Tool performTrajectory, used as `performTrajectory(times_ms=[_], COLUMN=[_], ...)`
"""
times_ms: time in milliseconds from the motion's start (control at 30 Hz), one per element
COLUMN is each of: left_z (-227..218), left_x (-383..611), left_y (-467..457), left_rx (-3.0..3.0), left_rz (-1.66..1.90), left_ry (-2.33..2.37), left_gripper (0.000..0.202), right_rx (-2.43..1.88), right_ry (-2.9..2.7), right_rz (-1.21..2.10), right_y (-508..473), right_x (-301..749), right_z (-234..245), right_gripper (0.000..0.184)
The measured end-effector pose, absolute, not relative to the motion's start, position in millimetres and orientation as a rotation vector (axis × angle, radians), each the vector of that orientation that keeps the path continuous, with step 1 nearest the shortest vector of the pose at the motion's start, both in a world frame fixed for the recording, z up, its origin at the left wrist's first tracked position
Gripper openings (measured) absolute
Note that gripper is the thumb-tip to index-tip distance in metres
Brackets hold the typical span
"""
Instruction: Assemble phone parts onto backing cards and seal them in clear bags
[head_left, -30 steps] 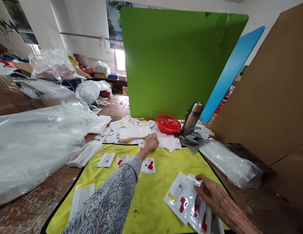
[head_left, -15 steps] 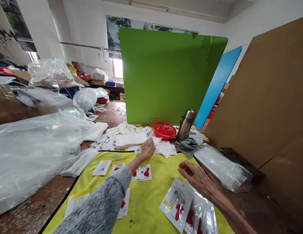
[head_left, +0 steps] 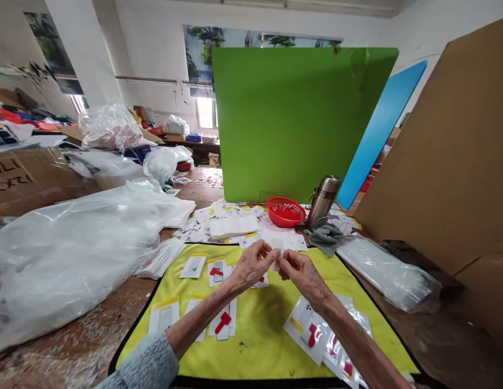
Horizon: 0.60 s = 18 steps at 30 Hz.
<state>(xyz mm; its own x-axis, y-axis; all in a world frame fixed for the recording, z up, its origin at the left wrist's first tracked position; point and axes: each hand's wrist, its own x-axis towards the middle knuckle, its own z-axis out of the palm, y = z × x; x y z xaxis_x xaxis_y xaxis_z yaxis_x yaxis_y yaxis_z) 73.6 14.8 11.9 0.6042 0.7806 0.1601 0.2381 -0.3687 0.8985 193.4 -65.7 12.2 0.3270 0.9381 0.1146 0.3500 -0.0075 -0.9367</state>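
My left hand point(head_left: 251, 265) and my right hand point(head_left: 300, 272) meet above the yellow mat point(head_left: 259, 329), fingertips pinched together on a small white card point(head_left: 279, 254) held between them. Under my right forearm lies a fanned pile of clear packets with white cards and red tabs point(head_left: 316, 335). Under my left forearm lie more white cards with red tabs point(head_left: 222, 323). Past my hands, a heap of white cards point(head_left: 235, 226) covers the table's far side.
A red basket point(head_left: 285, 211) and a steel flask point(head_left: 323, 195) stand before a green board point(head_left: 300, 119). A grey cloth point(head_left: 326, 236) and a clear bag point(head_left: 387, 273) lie at right. Big plastic bags point(head_left: 68, 248) fill the left. Cardboard point(head_left: 449, 146) walls the right.
My left hand drew back from the card heap with a card. My right hand left the packets and rose to meet it over the mat.
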Motion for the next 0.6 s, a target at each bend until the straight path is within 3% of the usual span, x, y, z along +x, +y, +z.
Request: performTrajectory(times_ms=[100,267,333,500,600], left_z=[9,9,10,12,10], left_x=[63,47,45,51,53], left_y=[11,6,2,-19,-26], left_rx=[1.592,1.570,1.729,2.478,2.603], left_rz=[0.589,0.495,0.463,0.466,0.402], left_ry=[0.558,0.466,0.541,1.064,1.129], left_gripper=[0.041,0.043,0.038,0.025,0.024], right_rx=[-1.523,-1.446,-1.571,-1.958,-1.911], right_ry=[-1.381,-1.408,-1.416,-1.478,-1.504], right_rz=[0.771,0.943,0.806,0.072,0.081], right_y=[-75,-83,-85,-87,-89], right_x=[185,179,179,174,174], right_z=[18,19,13,-3,-4], right_gripper=[0.039,0.042,0.039,0.024,0.017])
